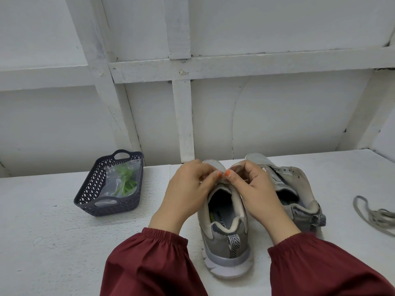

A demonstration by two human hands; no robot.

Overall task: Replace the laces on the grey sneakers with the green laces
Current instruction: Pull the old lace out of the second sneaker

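Maroon sleeves [149,263] are nearest. The left hand [188,189] and right hand [256,189] are pinched on the near grey sneaker [224,238] at its tongue. One removed grey lace [372,214] is laid aside to the right. Green laces [126,180] lie bagged in the basket [92,182], judged not yet threaded.

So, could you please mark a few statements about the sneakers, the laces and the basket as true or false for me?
1. The green laces lie in a clear bag inside the dark basket. True.
2. The basket stands to the right of the sneakers. False: it stands to their left on the table.
3. The left hand and the right hand both pinch at the front of the left sneaker. True.
4. A green lace is already threaded into one sneaker. False: neither the left sneaker nor the right sneaker shows any green lace.
5. A loose grey lace lies on the table at the far right. True.
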